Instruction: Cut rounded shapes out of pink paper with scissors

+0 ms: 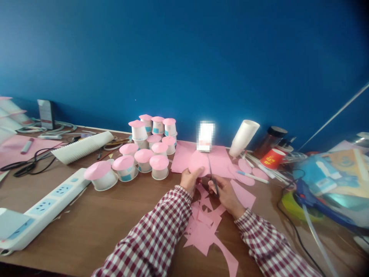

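Observation:
My left hand [190, 180] pinches a rounded piece of pink paper [198, 161] between thumb and fingers. In my right hand [226, 192] is a pair of dark scissors [210, 169], its blades pointing away from me along the paper's right side. Whether the blades touch the paper I cannot tell. Behind the held piece lie larger pink sheets [180, 157]. Cut pink scraps [203, 234] are strewn on the table below both hands. Pink paper discs [245, 166] lie to the right, with a light marker [253, 177] across them.
Several paper cups with pink tops [126, 169] stand at left, some stacked. A white power strip [52, 204] is nearer me. Cup stacks [83, 146] [244, 136], a red cup [272, 158], and a blue glue gun [309, 196] with its cord flank the hands. A blue wall rises behind.

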`<state>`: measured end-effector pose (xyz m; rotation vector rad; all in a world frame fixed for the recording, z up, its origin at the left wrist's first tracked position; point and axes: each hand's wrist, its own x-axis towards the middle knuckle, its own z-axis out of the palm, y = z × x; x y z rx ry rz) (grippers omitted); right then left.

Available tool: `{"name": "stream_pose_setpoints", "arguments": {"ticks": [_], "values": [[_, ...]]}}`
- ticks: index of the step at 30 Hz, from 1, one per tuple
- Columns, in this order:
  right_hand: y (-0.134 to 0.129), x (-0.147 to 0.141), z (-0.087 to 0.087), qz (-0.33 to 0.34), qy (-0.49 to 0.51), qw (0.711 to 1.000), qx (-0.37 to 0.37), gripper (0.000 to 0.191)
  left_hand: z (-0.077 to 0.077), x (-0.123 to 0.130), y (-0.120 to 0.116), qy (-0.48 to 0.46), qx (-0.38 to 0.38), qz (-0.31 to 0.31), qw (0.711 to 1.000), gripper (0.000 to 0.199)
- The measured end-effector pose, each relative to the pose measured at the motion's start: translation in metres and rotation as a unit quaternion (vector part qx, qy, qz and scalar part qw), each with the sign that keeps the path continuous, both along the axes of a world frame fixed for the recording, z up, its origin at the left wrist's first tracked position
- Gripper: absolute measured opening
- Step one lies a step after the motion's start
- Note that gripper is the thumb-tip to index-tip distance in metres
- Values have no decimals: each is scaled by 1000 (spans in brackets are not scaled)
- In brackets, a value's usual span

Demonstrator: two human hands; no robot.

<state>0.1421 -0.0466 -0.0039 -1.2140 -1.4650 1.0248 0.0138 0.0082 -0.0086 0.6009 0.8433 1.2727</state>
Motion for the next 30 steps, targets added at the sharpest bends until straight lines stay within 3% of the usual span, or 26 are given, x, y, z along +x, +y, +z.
{"name": "stream_pose_setpoints", "arguments": {"ticks": [23, 30], "values": [[0, 2, -6, 11, 20, 1000, -7, 39, -1, 0, 0, -5, 3, -5, 1000, 36], [-1, 1, 0, 4, 4, 1000, 1, 38, 1, 0, -1, 2, -1, 0, 1000, 36]]}}
